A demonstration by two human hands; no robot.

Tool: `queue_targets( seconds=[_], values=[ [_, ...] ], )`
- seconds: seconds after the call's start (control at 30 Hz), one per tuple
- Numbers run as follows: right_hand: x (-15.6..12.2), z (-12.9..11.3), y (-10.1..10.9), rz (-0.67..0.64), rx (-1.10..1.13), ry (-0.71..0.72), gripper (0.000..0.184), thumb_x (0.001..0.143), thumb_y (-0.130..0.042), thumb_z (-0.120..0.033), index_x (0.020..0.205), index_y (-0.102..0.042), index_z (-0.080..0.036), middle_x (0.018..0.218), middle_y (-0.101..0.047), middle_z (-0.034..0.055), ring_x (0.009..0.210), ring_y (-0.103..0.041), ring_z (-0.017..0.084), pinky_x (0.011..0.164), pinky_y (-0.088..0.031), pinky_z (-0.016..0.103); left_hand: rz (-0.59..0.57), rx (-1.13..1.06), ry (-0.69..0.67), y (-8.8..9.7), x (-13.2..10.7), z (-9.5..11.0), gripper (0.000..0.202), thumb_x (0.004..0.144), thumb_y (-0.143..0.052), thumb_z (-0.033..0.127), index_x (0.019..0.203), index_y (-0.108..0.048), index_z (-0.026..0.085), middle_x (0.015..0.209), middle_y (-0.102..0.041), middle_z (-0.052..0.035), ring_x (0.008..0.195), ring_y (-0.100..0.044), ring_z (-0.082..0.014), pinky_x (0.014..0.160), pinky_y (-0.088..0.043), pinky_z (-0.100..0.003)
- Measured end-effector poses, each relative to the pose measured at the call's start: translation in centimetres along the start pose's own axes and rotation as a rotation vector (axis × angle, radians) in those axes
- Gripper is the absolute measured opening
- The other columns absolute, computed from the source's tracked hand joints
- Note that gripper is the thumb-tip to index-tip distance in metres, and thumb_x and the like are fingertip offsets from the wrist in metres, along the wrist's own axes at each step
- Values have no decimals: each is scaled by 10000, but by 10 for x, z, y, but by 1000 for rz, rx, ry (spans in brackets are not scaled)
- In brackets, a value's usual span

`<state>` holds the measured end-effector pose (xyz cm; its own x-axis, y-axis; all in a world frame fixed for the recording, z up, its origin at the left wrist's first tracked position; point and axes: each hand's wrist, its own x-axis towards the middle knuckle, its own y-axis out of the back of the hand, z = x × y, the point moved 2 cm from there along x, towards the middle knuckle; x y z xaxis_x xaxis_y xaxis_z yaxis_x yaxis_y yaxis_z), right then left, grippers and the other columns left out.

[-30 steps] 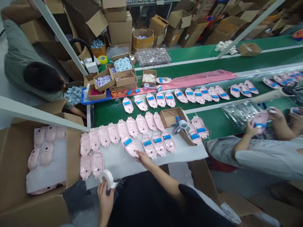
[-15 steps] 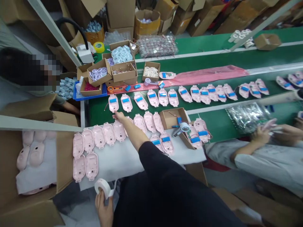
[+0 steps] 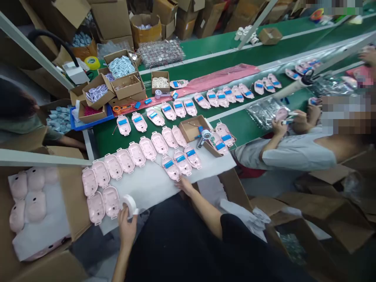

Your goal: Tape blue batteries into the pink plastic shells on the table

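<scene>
Pink half-shell with a blue battery pack across it lies just beyond the right hand, whose fingertips touch its near end. Those fingers are brought fairly close together, though whether they pinch the rim or merely rest on it I cannot tell. Two more battery-fitted half-shells stand beside it, farther out and slightly to the right of that hand, all three on a white sheet spread over the near edge of the bench.

Well to the left, the left hand is curled around a white tape roll, held near the sheet's front edge, with a short loose end showing by the thumb. Just beyond and left of it sit two bare pink half-shells, open side up. A slanting row of nine similar bare half-shells runs from left of the left hand to a spot beyond the right one.

Farther from both hands, a line of battery-fitted pieces crosses the green work surface. To the right of and beyond the right hand is an open cardboard box, with a white round-headed device at it. Left of the left hand, a large carton holds rounded pink casings on white liner. Well off to the right, a co-worker's hand holds a pink part.
</scene>
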<state>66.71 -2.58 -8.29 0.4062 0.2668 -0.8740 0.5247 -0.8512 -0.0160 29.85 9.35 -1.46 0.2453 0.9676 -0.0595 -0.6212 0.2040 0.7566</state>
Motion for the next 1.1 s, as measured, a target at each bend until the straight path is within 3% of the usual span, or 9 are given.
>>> queue_targets(
  seconds=[0.1, 0.3, 0.47, 0.67, 0.8, 0.9, 0.97, 1.03, 1.1],
  values=[
    [-7, 2, -20, -88, 14, 59, 299, 881, -795, -382, 817, -589, -175, 698, -692, 56, 566, -636, 135, 514, -472, 203, -35, -25, -26, -2, 2, 6, 502, 846, -582, 531, 1185, -703, 182, 1265, -684, -166, 1291, -549, -362, 1139, -443, -570],
    [-37, -9, -85, -335, -16, 169, 423, 780, -835, -527, 763, -620, -163, 634, -666, 42, 499, -555, 118, 470, -374, 224, 42, -46, 89, -6, -24, -8, 507, 840, -583, 528, 1175, -724, 175, 1289, -693, -162, 1327, -549, -369, 1148, -445, -574],
    [-24, -77, -227, -495, -130, 153, 356, 845, -786, -408, 696, -562, -174, 516, -562, -27, 443, -418, 78, 436, -268, 207, 142, -49, 261, -8, -57, -23, 554, 816, -566, 599, 1111, -744, 166, 1267, -707, -193, 1288, -576, -404, 1113, -466, -607],
    [20, -138, -424, -518, -145, 80, 189, 1009, -624, -235, 845, -575, -154, 618, -614, 2, 552, -528, 97, 519, -429, 193, 250, -51, 475, -11, -92, -25, 616, 770, -569, 679, 1105, -730, 187, 1282, -707, -181, 1235, -606, -403, 1113, -467, -593],
    [44, -154, -494, -468, -159, 13, 147, 1062, -559, -258, 983, -575, -136, 640, -599, -5, 593, -560, 112, 548, -478, 196, 246, -32, 581, -10, -114, -12, 638, 797, -560, 669, 1204, -694, 196, 1372, -658, -172, 1300, -569, -398, 1128, -457, -565],
    [42, -153, -499, -496, -174, -38, 179, 1060, -572, -297, 1039, -578, -119, 685, -636, 14, 629, -605, 124, 585, -513, 209, 220, -30, 599, -7, -115, -3, 654, 819, -551, 655, 1263, -664, 188, 1406, -631, -174, 1309, -568, -389, 1139, -449, -548],
    [29, -148, -475, -533, -176, -46, 191, 1067, -548, -296, 1036, -590, -112, 725, -671, 38, 631, -617, 123, 583, -507, 205, 213, -22, 542, -6, -104, -2, 639, 841, -542, 635, 1266, -659, 172, 1385, -639, -187, 1285, -580, -395, 1131, -452, -566],
    [7, -138, -425, -556, -169, -19, 182, 1063, -536, -272, 1016, -615, -115, 767, -702, 54, 607, -607, 113, 542, -464, 184, 208, 3, 424, -5, -83, -1, 589, 871, -535, 600, 1247, -663, 165, 1356, -651, -197, 1285, -573, -408, 1130, -445, -599],
    [-20, -121, -353, -609, -194, 26, 173, 1042, -568, -279, 1015, -652, -131, 834, -734, 58, 571, -585, 101, 477, -390, 171, 194, 34, 244, -2, -53, 3, 510, 908, -536, 544, 1225, -662, 166, 1326, -663, -195, 1340, -534, -418, 1152, -419, -625]
  ],
)
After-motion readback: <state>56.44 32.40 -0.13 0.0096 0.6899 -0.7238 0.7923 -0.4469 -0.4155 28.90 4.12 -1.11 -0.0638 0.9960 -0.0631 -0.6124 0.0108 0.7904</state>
